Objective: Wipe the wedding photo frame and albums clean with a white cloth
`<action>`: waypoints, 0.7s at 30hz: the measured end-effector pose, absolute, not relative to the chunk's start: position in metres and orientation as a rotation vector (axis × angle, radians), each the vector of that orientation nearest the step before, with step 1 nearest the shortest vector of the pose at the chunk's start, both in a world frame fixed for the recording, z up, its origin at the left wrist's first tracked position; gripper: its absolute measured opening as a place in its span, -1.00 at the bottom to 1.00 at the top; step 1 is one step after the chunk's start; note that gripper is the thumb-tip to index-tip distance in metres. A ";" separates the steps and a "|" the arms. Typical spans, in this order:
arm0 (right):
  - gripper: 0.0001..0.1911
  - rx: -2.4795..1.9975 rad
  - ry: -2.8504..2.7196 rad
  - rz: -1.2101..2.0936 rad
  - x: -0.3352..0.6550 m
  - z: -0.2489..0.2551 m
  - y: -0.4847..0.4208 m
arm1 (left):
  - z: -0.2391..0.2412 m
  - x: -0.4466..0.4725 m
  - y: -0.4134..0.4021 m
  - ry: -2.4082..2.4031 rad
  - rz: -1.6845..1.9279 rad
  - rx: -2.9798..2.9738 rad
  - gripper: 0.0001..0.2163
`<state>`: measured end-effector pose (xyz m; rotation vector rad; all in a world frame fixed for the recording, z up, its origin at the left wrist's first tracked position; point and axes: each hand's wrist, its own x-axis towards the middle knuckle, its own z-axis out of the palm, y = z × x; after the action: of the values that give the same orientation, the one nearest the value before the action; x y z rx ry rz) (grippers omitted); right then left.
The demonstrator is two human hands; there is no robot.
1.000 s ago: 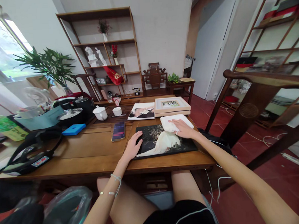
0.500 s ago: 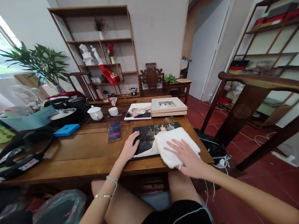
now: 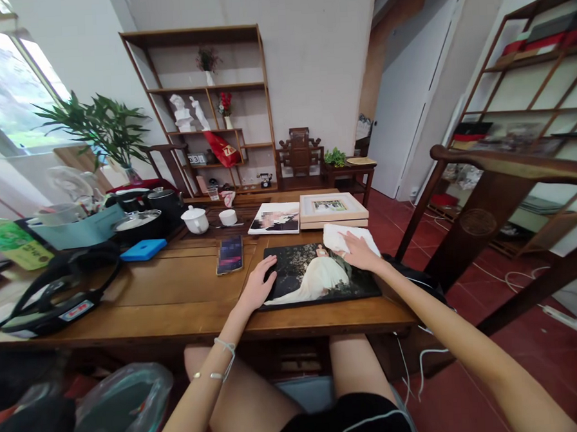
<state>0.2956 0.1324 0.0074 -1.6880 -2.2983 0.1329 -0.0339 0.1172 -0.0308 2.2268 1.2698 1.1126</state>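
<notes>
A dark photo panel (image 3: pixel 291 274) showing a figure in a long white gown lies flat near the table's front edge. My left hand (image 3: pixel 260 283) rests on its left edge, palm down with fingers stretched out. At the panel's far right corner, my right hand (image 3: pixel 361 252) holds a folded white towel (image 3: pixel 337 238) against it, fingers laid over the cloth. The towel covers that corner and part of the picture. Just left of the panel lies a phone (image 3: pixel 229 255) with its screen lit.
Behind the panel are a white-bordered photo print (image 3: pixel 281 210) and stacked light wooden frames (image 3: pixel 355 203). A lidded white cup (image 3: pixel 194 219), blue box (image 3: pixel 144 250) and black headset (image 3: pixel 103 284) stand to the left. A wooden chair (image 3: pixel 482 212) is at the right.
My right hand has slid the towel away from me, from the panel's near right part to its far right corner, uncovering the gown. My left hand stays on the left edge. The view has shifted slightly.
</notes>
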 end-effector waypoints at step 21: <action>-0.36 -1.654 -2.532 0.112 0.237 0.031 0.104 | -0.029 -0.035 0.115 1.266 1.088 2.223 -0.65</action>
<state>0.2370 0.1039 0.0311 -1.6539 -2.5318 0.1115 -0.0349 0.1154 -0.0293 2.2231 1.2663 1.0880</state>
